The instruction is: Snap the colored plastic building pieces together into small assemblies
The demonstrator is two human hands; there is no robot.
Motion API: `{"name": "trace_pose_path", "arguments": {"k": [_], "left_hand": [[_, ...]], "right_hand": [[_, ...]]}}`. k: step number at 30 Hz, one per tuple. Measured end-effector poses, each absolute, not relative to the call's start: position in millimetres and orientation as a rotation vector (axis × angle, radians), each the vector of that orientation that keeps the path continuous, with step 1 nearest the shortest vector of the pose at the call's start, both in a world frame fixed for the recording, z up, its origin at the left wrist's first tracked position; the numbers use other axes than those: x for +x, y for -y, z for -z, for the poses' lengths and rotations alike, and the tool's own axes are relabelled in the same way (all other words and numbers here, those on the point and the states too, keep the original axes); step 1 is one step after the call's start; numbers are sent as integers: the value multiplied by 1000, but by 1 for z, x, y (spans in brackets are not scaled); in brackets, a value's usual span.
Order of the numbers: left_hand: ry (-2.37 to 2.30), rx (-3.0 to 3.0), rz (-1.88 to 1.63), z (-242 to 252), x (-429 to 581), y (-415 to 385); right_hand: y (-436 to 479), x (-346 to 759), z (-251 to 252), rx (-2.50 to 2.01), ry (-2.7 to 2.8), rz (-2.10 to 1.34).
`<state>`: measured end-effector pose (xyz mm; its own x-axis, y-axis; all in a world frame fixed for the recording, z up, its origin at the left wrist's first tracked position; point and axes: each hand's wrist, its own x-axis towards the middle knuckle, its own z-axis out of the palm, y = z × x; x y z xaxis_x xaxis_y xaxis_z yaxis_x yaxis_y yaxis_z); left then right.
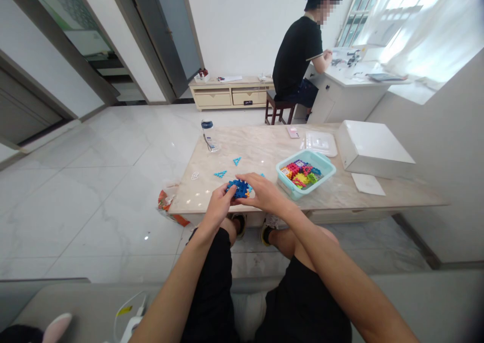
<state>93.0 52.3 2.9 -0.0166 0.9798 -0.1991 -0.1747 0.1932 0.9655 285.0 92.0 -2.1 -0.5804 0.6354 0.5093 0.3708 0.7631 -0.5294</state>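
Between my two hands, just above the table's near edge, is a cluster of blue interlocking plastic pieces [239, 188] with a small orange bit at its right. My left hand [220, 202] grips it from the left, thumb on top. My right hand [260, 191] closes round its far and right side, fingers over the top edge. Light-blue triangular pieces [220, 174] lie on the table beyond my hands, with another blue triangle [237, 161] farther back. A white piece [194, 175] rests to the left. The underside of the cluster is hidden.
A pale-blue bin [297, 194] of colourful pieces stands right of my hands. Behind it are a clear plastic lid [320, 144] and a white box [378, 144]. A bottle [209, 137] stands at the far left of the marble-patterned table [257, 141]. Another person [297, 55] sits at a desk beyond.
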Motion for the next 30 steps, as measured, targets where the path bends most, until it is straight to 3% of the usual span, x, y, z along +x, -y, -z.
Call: {"name": "trace_pose_path", "arguments": {"k": [11,20,30], "left_hand": [[-1320,1196,-1128,4,93,-55],[-1121,749,-1115,-11,97,-45],[-964,653,-1006,-21,95,-41]], "right_hand": [[-87,275,10,-850,2245,-572],[-87,279,-3,-901,2118,-655],[-85,284,-6,-809,2086,-715]]}}
